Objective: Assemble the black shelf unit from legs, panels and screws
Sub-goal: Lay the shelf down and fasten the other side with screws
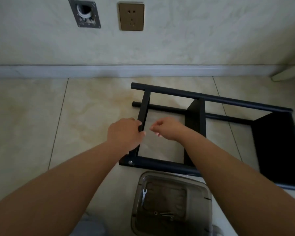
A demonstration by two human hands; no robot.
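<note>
The black shelf unit (211,126) is lying on its side on glossy beige floor tiles (32,116), its round tubular legs (211,99) joining 3 flat matte panels. A clear plastic tray (203,189) is holding a small metal wrench (144,195). The left hand (124,133) is gripping the leftmost panel (144,108); the right hand (167,127) is hovering, fingers loosely curled, holding nothing visible.

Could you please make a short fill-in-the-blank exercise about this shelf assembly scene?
1. The left hand grips a black ____ of the shelf unit.
2. The shelf unit lies on its side on the tiled ____.
3. A small wrench lies inside the clear plastic ____.
4. On the wall there is a brown ____ above the baseboard.

Missing words: panel; floor; container; socket
</note>
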